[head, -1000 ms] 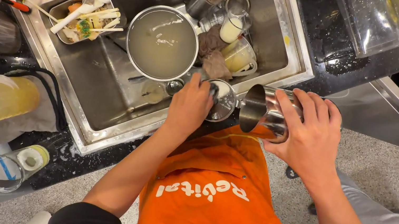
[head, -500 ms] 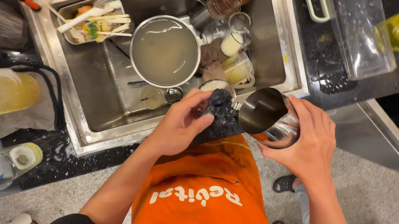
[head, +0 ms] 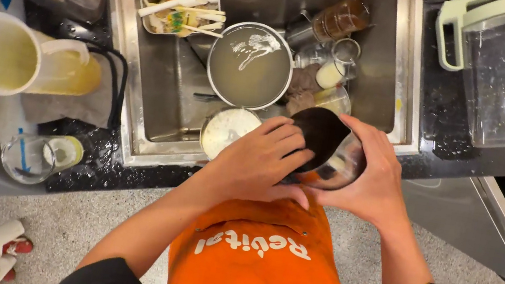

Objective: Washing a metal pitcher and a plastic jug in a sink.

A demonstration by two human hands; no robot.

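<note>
Seen from above, over the near edge of a stainless steel sink (head: 136,110) set in a black speckled counter (head: 443,135). Right hand (head: 371,181) wrapped around a shiny steel cup (head: 332,151), fingers curled round its far side, cup tilted with its dark mouth towards the left hand. Left hand (head: 259,163) pressed against the cup's rim, fingertips reaching into the opening; fingers bent, but whether anything is gripped inside cannot be told. Cup held just above the sink's near right corner, in front of an orange apron (head: 260,265).

In the sink: round metal pot of cloudy water (head: 250,64) near the middle, small round metal lid (head: 227,131) by the near edge just left of the left hand, cluster of glass jars and cups (head: 333,60) towards the right wall, rectangular metal tray of food scraps and chopsticks (head: 179,9) at the far left corner.

On the counter's left side: translucent plastic jug of yellowish liquid (head: 15,60), small clear glass jar lying on its side (head: 37,155). On the right side: clear plastic pitcher with pale green handle (head: 493,72).
</note>
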